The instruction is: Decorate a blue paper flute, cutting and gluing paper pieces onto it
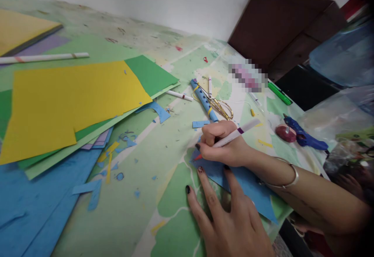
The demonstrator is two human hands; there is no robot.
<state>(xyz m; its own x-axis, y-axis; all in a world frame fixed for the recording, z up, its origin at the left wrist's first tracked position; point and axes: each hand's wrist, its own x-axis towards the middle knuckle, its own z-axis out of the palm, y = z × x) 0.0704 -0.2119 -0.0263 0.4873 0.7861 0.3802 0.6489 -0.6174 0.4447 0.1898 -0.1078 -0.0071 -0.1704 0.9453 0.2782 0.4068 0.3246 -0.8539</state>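
Observation:
My right hand (223, 144) grips a white felt-tip marker (230, 137) with a purple band, its red tip touching a blue paper sheet (248, 186). The sheet lies under that hand and forearm. Spread out below, my left hand (228, 214) rests two fingertips at the sheet's near edge; another finger lies on the tablecloth. Just beyond the right hand are a rolled blue paper tube (203, 100) with dark dots and yellow bands, and gold-handled scissors (220, 107) beside it. A small blue paper strip (200, 124) is also there.
Yellow paper (73, 105) tops green and blue sheets at left. Blue and yellow scraps (95, 188) litter the green patterned tablecloth (122, 210). At right are a blue glue gun (305, 134), a dark red object (285, 133) and a green cutter (279, 93). A dark cabinet (280, 23) stands behind.

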